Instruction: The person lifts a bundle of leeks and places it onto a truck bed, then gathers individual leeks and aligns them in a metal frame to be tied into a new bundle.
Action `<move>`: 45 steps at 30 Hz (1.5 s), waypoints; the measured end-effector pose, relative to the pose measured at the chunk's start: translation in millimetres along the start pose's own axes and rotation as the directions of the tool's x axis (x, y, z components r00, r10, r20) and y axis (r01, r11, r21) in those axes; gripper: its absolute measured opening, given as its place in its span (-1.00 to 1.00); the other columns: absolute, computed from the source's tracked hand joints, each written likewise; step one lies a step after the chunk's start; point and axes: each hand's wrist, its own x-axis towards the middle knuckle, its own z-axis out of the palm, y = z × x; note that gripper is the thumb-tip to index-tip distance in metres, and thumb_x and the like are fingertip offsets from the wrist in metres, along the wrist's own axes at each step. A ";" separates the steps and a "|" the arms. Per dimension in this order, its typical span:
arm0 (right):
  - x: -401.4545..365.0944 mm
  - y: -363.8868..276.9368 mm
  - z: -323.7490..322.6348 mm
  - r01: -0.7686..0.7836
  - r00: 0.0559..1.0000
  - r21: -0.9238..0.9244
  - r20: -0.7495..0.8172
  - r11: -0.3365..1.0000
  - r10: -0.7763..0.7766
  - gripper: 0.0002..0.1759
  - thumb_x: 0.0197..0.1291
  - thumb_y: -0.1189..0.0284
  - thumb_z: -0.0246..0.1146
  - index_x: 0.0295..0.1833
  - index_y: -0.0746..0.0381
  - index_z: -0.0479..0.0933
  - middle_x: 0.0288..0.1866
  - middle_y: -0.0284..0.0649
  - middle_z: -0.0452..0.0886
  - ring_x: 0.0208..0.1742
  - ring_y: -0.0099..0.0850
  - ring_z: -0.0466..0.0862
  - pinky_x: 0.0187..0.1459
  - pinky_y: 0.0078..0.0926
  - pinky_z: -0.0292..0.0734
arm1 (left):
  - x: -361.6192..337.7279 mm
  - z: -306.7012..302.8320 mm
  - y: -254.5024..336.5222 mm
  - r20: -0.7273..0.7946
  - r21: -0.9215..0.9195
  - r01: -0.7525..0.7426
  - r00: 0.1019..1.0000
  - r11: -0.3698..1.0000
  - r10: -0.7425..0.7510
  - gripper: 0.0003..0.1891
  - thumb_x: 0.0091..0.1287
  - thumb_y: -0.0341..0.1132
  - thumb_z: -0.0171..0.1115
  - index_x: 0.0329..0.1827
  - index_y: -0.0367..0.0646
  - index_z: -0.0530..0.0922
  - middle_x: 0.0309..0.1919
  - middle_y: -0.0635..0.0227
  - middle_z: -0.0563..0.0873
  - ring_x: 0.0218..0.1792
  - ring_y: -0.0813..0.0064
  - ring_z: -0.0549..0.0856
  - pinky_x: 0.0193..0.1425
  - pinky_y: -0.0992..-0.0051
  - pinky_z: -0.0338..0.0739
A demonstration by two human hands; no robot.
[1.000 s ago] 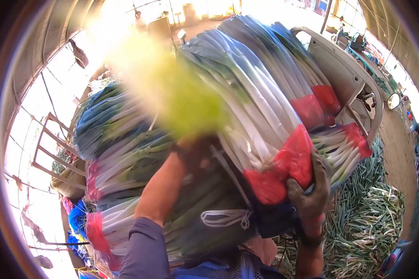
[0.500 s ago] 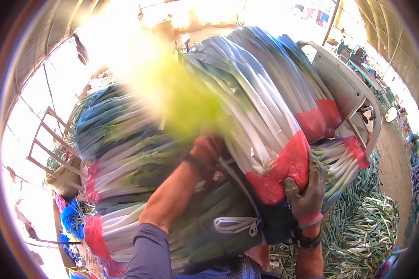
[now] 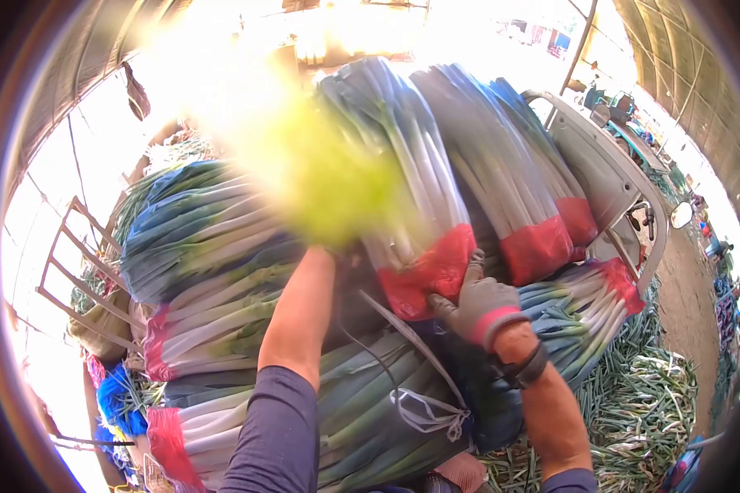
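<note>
A long clear bag of green onions (image 3: 415, 177) with a red plastic end lies tilted on top of the stack in front of me. My right hand (image 3: 483, 304), in a grey glove with a pink cuff, presses on the lower right corner of that red end, thumb and fingers around it. My left forearm (image 3: 296, 308) reaches forward to the bag's left side. A yellow-green glare covers my left hand, so its fingers are hidden. Two similar bags (image 3: 538, 246) lie just to the right, apart from the held one.
More bagged green onions (image 3: 214, 337) are stacked at left, red ends outward, beside a metal rack (image 3: 86, 275). White cord (image 3: 427, 411) is tied near the front. Loose green onions (image 3: 645, 411) cover the ground at right. A grey vehicle panel with a mirror (image 3: 681, 215) stands behind.
The held bag has shifted left and turned more upright, opening a gap from the bags at right. My right hand has moved left with it. My left arm has reached farther forward.
</note>
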 end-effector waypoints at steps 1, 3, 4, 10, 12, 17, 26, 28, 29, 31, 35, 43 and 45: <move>-1.7 -4.0 -14.7 0.014 0.999 -0.053 0.038 0.999 -0.012 0.25 0.28 -0.31 0.17 0.68 0.45 -0.07 0.24 0.35 0.60 0.13 0.21 0.71 0.19 0.01 0.57 | -25.9 -28.7 43.4 0.006 -0.302 0.156 0.987 0.940 -0.162 -0.64 0.55 -0.16 0.18 0.19 -0.24 0.69 -0.02 -0.03 0.81 0.04 -0.04 0.78 0.20 0.23 0.62; 8.2 -17.7 -41.9 0.004 0.991 -0.050 -0.131 0.999 -0.010 0.14 0.28 -0.26 0.24 0.65 0.35 0.05 0.42 0.31 0.45 0.33 0.12 0.60 0.27 0.04 0.52 | -37.2 -42.7 66.6 0.034 -0.631 0.285 0.939 0.721 -0.342 -0.57 0.40 -0.22 0.38 0.25 -0.27 0.65 0.02 -0.10 0.79 0.11 -0.10 0.75 0.25 0.19 0.58; 15.0 -23.2 -51.2 -0.004 0.977 -0.044 -0.214 0.999 -0.006 0.09 0.29 -0.23 0.27 0.64 0.30 0.10 0.52 0.29 0.37 0.43 0.08 0.54 0.30 0.05 0.50 | -42.8 -53.1 77.7 -0.047 -0.547 0.286 0.928 0.787 -0.370 -0.55 0.40 -0.22 0.37 0.27 -0.27 0.63 0.06 -0.11 0.77 0.15 -0.09 0.73 0.28 0.18 0.57; 100.4 -37.8 18.9 -0.075 0.902 0.067 -0.420 0.995 0.096 0.03 0.36 -0.14 0.22 0.67 0.31 0.04 0.63 0.26 0.19 0.61 0.05 0.31 0.42 0.13 0.40 | -55.1 -34.3 106.6 -0.331 -0.085 -0.324 0.901 0.942 0.280 -0.37 0.45 -0.04 0.24 0.50 -0.18 0.44 0.40 -0.05 0.56 0.45 -0.03 0.51 0.55 0.19 0.34; 105.6 -27.2 22.3 -0.010 0.900 0.093 -0.434 0.996 0.049 -0.03 0.43 -0.05 0.06 0.70 0.34 -0.07 0.59 0.37 0.17 0.53 0.29 0.32 0.42 0.16 0.38 | -74.7 -13.3 130.5 -0.276 0.102 -0.249 0.923 0.963 0.268 -0.32 0.50 0.11 0.08 0.54 -0.15 0.43 0.55 -0.01 0.38 0.58 0.02 0.30 0.67 0.11 0.05; 130.1 -24.0 67.9 -0.056 0.882 0.126 -0.459 0.990 0.108 -0.12 0.49 0.00 0.01 0.70 0.29 -0.04 0.57 0.38 0.20 0.45 0.37 0.37 0.38 0.17 0.42 | -81.6 13.9 124.9 -0.267 0.176 -0.286 0.907 0.942 0.326 -0.27 0.50 0.16 0.04 0.57 -0.17 0.39 0.64 0.08 0.27 0.65 0.06 0.19 0.72 0.03 -0.10; 126.4 -14.1 73.0 -0.026 0.850 0.128 -0.519 0.991 0.089 -0.08 0.46 0.00 0.07 0.71 0.22 -0.12 0.52 0.33 0.26 0.37 0.32 0.42 0.33 0.25 0.42 | -125.4 11.8 123.9 -0.140 0.180 -0.310 0.931 0.934 0.337 -0.34 0.54 0.05 -0.07 0.57 -0.17 0.39 0.64 0.13 0.27 0.67 0.09 0.17 0.75 0.11 -0.16; 134.0 -5.8 88.1 -0.048 0.871 0.099 -0.483 0.994 0.090 -0.05 0.42 0.06 0.12 0.72 0.19 -0.16 0.52 0.29 0.24 0.36 0.30 0.43 0.33 0.21 0.44 | -131.4 20.6 115.7 -0.181 0.129 -0.387 0.896 0.913 0.406 -0.37 0.60 0.04 -0.14 0.53 -0.22 0.45 0.60 0.09 0.37 0.65 0.07 0.21 0.74 0.06 -0.14; 137.7 -5.3 91.4 -0.065 0.872 0.082 -0.480 0.994 0.097 -0.04 0.42 0.07 0.12 0.73 0.19 -0.17 0.52 0.28 0.23 0.36 0.29 0.43 0.33 0.20 0.45 | -130.8 23.8 114.5 -0.173 0.181 -0.377 0.897 0.908 0.407 -0.38 0.60 0.04 -0.14 0.53 -0.18 0.47 0.61 0.14 0.36 0.66 0.08 0.20 0.74 0.07 -0.12; 137.1 -7.2 79.0 -0.077 0.885 0.093 -0.452 0.993 0.111 -0.01 0.40 0.05 0.15 0.74 0.14 -0.20 0.52 0.25 0.22 0.37 0.25 0.43 0.33 0.16 0.46 | -126.5 8.9 120.1 -0.130 0.135 -0.379 0.909 0.915 0.396 -0.37 0.60 0.05 -0.16 0.53 -0.18 0.47 0.62 0.13 0.34 0.65 0.10 0.21 0.74 0.07 -0.12; 132.7 0.9 69.6 -0.063 0.908 0.135 -0.404 0.989 0.113 0.09 0.36 -0.13 0.20 0.75 0.09 -0.20 0.45 0.22 0.33 0.40 0.23 0.45 0.35 0.16 0.44 | -186.2 -32.6 131.5 0.111 0.001 -0.377 0.920 0.926 0.375 -0.45 0.57 0.00 0.05 0.49 -0.10 0.50 0.57 0.09 0.39 0.58 0.05 0.32 0.68 0.15 0.10; 98.5 -8.2 45.2 -0.034 0.937 0.179 -0.338 0.983 0.094 0.11 0.37 -0.25 0.13 0.76 0.07 -0.22 0.58 0.20 0.24 0.53 0.18 0.38 0.44 0.13 0.38 | -442.6 -216.0 82.1 -0.068 -0.161 -0.182 0.982 0.970 0.173 -0.62 0.47 -0.20 0.33 0.20 -0.29 0.67 0.16 0.05 0.75 0.19 0.15 0.74 0.33 0.35 0.57; 94.5 -1.6 45.7 -0.054 0.950 0.131 -0.298 0.990 0.091 0.12 0.37 -0.23 0.14 0.76 0.08 -0.23 0.62 0.19 0.21 0.55 0.17 0.36 0.45 0.14 0.36 | -540.1 -242.4 77.7 -0.206 -0.192 0.256 0.933 0.947 -0.294 -0.67 0.47 -0.28 0.31 0.12 -0.38 0.69 0.07 0.10 0.78 0.14 0.32 0.73 0.30 0.38 0.56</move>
